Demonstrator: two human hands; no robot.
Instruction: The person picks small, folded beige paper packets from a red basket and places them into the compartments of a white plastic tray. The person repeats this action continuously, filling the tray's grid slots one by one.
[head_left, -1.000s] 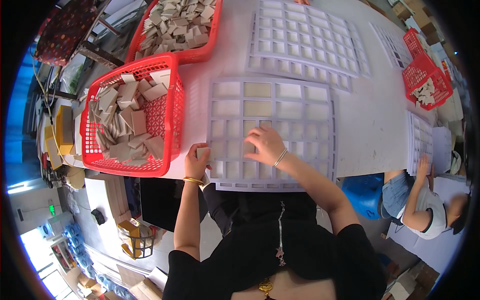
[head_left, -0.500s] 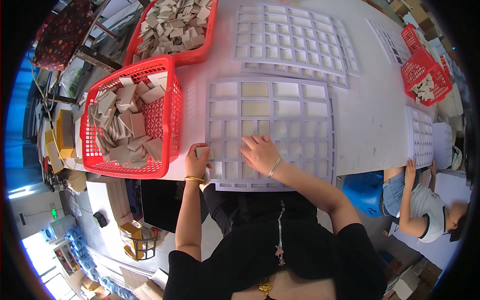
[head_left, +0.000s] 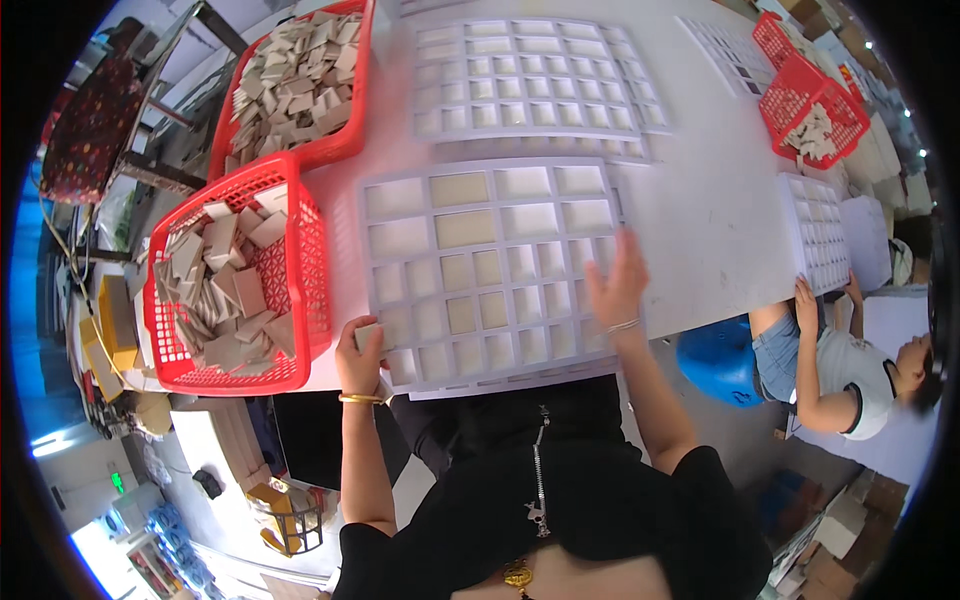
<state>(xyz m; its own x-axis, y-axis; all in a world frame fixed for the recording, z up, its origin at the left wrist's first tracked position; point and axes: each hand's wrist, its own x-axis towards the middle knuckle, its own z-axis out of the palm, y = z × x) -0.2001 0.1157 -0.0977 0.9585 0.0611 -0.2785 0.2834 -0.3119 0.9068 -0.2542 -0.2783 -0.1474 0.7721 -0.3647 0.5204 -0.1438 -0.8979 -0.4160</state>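
Note:
A white compartmented tray (head_left: 510, 270) lies in front of me, on top of another one. In its second column from the left sit two larger beige tiles, the upper tile (head_left: 459, 188) and the one below it, with smaller square tiles (head_left: 461, 315) in the cells nearer me. My left hand (head_left: 358, 362) is closed around a small beige tile (head_left: 369, 337) at the tray's near left edge. Over by the right edge, slightly blurred, my right hand (head_left: 622, 285) has its fingers stretched and apart, nothing in it. Whether it touches the tray I cannot tell.
Left of the tray stands a red basket (head_left: 312, 300) of beige tiles; behind it is another red basket (head_left: 357, 125) of smaller pieces. More white trays (head_left: 530, 80) lie beyond. At far right, a person (head_left: 820, 370) holds a white tray (head_left: 822, 230) near red baskets (head_left: 838, 105).
My right hand has moved off the second column to the tray's right edge, uncovering small tiles there. The tray has turned slightly. My left hand still grips its tile. The view has shifted.

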